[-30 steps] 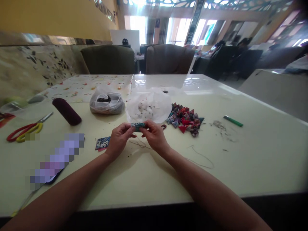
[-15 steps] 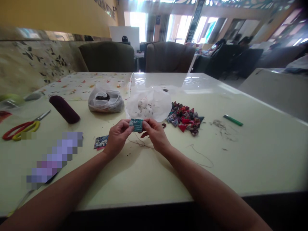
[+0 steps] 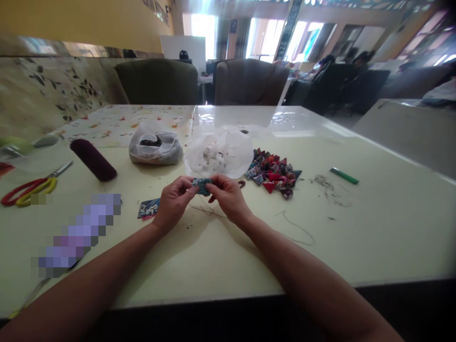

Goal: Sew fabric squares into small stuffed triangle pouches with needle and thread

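A small teal patterned cloth piece point(image 3: 202, 185) is pinched between both hands above the table. My left hand point(image 3: 174, 199) grips its left side with thumb and fingers. On its right side, the thumb and fingers of my right hand point(image 3: 230, 197) are closed. Thin thread point(image 3: 208, 211) trails on the table below the hands. Beside my left wrist lies a dark blue patterned cloth point(image 3: 147, 208) with something pink under it. Behind the hands is white stuffing point(image 3: 213, 159) on a thin white plastic sheet point(image 3: 238, 154). A pile of small stuffed cloth pieces point(image 3: 274, 173) lies to the right.
Red and yellow scissors point(image 3: 30, 189), a dark maroon roll point(image 3: 93, 160) and a blurred-out item point(image 3: 80, 232) are at left. A plastic bag point(image 3: 156, 151) stands farther back. A green cutter point(image 3: 344, 175) and loose thread point(image 3: 329, 190) lie at right. Chairs point(image 3: 251, 81) stand behind the table.
The cloth piece looks more folded over, and my right thumb has shifted left over it. The view has shifted slightly.
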{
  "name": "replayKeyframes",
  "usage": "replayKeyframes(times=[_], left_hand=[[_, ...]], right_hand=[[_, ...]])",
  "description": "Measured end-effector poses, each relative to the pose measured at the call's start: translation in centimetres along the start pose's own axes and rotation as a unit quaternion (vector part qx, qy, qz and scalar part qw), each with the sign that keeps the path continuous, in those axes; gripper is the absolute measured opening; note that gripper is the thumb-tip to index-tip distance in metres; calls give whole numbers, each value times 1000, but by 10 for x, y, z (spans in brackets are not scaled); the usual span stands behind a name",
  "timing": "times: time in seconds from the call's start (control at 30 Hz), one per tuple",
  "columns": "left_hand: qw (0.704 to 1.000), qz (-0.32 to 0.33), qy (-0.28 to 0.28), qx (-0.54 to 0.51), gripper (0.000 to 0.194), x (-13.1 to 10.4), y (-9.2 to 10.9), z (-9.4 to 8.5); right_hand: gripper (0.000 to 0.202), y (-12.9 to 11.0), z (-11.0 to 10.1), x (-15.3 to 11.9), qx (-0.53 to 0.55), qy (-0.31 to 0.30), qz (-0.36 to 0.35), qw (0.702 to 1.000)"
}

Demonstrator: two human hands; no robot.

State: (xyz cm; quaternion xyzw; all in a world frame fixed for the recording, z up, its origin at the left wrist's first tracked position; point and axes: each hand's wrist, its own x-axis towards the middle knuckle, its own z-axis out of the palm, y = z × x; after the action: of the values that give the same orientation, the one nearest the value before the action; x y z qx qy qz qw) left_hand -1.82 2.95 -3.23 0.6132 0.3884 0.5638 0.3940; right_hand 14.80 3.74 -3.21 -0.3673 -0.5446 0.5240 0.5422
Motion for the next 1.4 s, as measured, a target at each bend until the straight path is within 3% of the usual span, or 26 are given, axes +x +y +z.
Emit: replayKeyframes(times=[0.17, 0.9, 1.27, 1.4], left_hand=[[997, -41, 16, -58, 23, 0, -1, 0], [999, 8, 29, 18, 21, 0, -3, -2], [999, -16, 31, -3, 25, 1, -3, 1], [999, -34, 40, -15, 26, 2, -2, 1]], right_hand=[[17, 2, -1, 1, -29, 7, -18, 999], [21, 1, 1, -1, -6, -6, -18, 1000], [16, -1, 2, -2, -11, 0, -26, 1000], [14, -2, 0, -2, -59, -1, -42, 997]])
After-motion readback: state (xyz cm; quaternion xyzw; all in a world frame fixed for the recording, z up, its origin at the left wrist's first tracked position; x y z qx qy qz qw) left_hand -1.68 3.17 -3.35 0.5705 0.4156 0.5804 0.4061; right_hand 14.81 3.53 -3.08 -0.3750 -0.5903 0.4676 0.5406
